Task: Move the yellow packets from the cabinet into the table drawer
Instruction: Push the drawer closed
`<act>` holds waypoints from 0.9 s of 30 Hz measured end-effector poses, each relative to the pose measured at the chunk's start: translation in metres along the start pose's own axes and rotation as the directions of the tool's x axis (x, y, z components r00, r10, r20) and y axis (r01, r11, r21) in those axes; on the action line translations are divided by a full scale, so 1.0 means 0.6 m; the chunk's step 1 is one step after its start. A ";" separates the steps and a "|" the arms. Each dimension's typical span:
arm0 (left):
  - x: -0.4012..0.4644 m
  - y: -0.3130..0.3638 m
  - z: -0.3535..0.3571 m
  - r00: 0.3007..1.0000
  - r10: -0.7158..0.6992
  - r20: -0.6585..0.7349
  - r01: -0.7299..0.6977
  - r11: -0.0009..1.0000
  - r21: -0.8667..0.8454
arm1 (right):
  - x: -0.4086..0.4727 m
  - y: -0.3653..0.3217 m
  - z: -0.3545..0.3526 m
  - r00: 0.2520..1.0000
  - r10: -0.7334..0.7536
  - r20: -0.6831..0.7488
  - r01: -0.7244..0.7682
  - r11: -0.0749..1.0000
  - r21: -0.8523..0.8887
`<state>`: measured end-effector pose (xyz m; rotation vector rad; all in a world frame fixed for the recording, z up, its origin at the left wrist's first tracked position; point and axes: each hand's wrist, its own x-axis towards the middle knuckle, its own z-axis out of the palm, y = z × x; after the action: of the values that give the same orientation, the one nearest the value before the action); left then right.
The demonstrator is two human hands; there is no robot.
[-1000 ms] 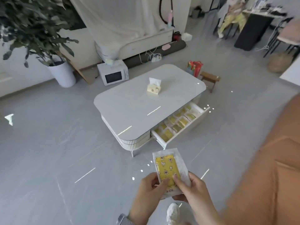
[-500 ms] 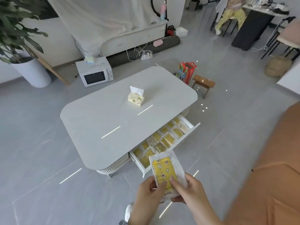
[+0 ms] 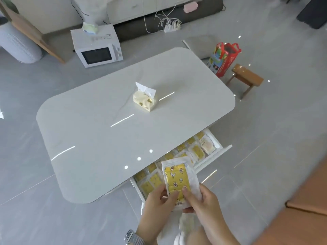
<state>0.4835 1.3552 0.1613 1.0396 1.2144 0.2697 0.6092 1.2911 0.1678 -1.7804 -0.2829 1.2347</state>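
Both the left hand (image 3: 157, 198) and the right hand (image 3: 203, 200) pinch the near end of a yellow packet (image 3: 177, 180), held just above the open table drawer (image 3: 215, 159), which is full of similar packets, with a tissue pack (image 3: 144, 100) farther ahead on the white table (image 3: 106, 135).

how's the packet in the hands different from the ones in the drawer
The held packet is pinched at its near end by both hands, left hand and right hand, above the drawer; the drawer packets lie inside it, untouched. The held packet shows whole; many drawer packets overlap or hide under the tabletop. They share a yellow patterned insert in a clear wrapper.
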 end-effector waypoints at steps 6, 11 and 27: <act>0.124 -0.032 0.096 0.996 -0.074 -0.058 0.073 0.997 -0.023 | 0.139 0.033 -0.073 0.993 0.121 0.004 -0.121 0.992 -0.043; 0.201 -0.076 0.206 0.984 -0.156 -0.089 0.151 0.986 -0.065 | 0.246 0.083 -0.175 0.994 0.114 -0.005 -0.110 0.946 -0.306; 0.490 -0.243 0.427 0.944 -0.266 -0.194 0.263 0.964 -0.044 | 0.659 0.201 -0.345 0.946 0.194 0.261 0.021 0.764 -0.644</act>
<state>0.7665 1.3434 -0.1434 0.8364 1.5140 0.1765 0.9317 1.3592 -0.1566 -2.1754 -0.9139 1.6223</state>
